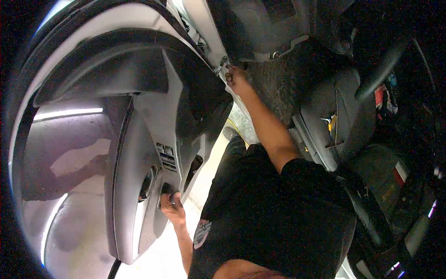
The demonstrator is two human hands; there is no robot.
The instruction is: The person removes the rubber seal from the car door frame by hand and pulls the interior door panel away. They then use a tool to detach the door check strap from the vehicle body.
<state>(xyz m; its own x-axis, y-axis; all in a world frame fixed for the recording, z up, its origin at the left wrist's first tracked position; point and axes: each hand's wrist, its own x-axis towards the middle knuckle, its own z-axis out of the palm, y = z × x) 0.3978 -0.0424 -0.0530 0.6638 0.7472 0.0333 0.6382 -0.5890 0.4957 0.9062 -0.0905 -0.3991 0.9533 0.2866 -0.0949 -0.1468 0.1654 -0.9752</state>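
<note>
An open car door (139, 116) with its grey and black inner trim fills the left side. My left hand (174, 209) is at the door's pull handle (166, 188), below the window switches (166, 156); its fingers curl into the dark recess and the thumb shows outside. My right arm reaches forward to the gap at the hinge side of the door. There my right hand (237, 80) is closed beside the white door frame (209, 35), near a small metal part (224, 61). What its fingers hold is too small and dark to make out.
To the right are the dark footwell carpet (274, 83), the steering wheel (383, 72) and a seat (376, 174). A yellow item (331, 123) sits by a grey panel. A yellow cable (232, 124) lies on the floor between door and car.
</note>
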